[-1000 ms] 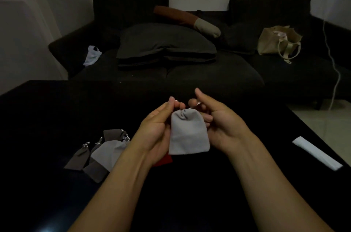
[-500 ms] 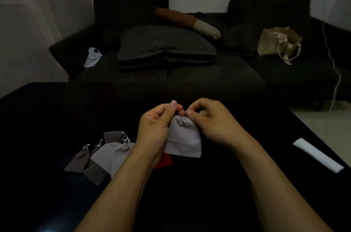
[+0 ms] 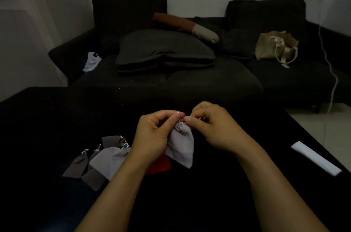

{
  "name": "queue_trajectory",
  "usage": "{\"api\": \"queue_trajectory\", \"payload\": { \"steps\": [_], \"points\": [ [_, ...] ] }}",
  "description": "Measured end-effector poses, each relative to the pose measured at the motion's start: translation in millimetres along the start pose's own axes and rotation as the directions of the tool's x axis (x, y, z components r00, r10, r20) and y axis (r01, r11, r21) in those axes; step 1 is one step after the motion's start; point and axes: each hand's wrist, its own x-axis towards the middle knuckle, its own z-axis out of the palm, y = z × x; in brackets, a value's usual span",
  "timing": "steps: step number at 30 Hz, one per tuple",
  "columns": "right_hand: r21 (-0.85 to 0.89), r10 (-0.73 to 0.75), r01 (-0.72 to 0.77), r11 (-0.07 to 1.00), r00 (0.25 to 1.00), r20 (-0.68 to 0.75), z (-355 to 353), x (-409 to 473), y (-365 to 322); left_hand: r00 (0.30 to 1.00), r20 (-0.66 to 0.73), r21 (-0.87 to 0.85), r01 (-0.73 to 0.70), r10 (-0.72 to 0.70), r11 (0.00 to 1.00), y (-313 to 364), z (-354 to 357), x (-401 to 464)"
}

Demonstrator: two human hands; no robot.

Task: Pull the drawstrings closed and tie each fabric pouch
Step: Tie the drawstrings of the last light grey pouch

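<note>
A light grey fabric pouch [image 3: 181, 144] hangs between my hands above the black table [image 3: 218, 203], its neck gathered tight. My left hand [image 3: 154, 135] and my right hand [image 3: 210, 127] both pinch the thin drawstrings at the top of the pouch, fingertips almost touching. A red pouch [image 3: 160, 165] lies on the table under my left wrist, mostly hidden. To the left lies a pile of several grey and brown pouches [image 3: 102, 161] with knotted silver strings.
A white folded strip [image 3: 316, 157] lies near the table's right edge. Beyond the table stands a dark sofa [image 3: 190, 80] with a dark pillow, a brown bolster, a beige tote bag [image 3: 275, 46] and a white plastic bag. A white cable hangs at the right.
Both hands have sunk lower towards the table with the pouch. My right hand's fingers have curled in onto the strings at the pouch's neck, and the pouch now hangs tilted.
</note>
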Motion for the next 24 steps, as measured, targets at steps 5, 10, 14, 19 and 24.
{"api": "queue_trajectory", "payload": {
  "steps": [5,10,14,19,24],
  "points": [
    [-0.034,-0.047,0.043,0.998,0.993,-0.108,8,-1,1,0.995,0.078,0.145,-0.077,0.067,0.986,-5,-9,0],
    [-0.013,-0.107,0.106,0.994,0.985,-0.135,10,-2,1,0.992,0.119,0.188,-0.065,0.042,0.98,-6,-15,1],
    [-0.064,-0.117,0.119,0.991,0.993,0.032,8,-4,-2,0.96,0.27,0.173,0.024,-0.071,0.985,0,-27,2],
    [-0.028,-0.127,0.13,0.991,0.988,0.089,5,-8,-2,0.907,0.388,0.216,0.086,-0.167,0.973,6,-34,3],
    [-0.131,-0.104,0.125,0.984,0.982,0.158,4,-7,-1,0.893,0.412,0.271,0.068,-0.179,0.96,3,-30,1]
  ]
}}
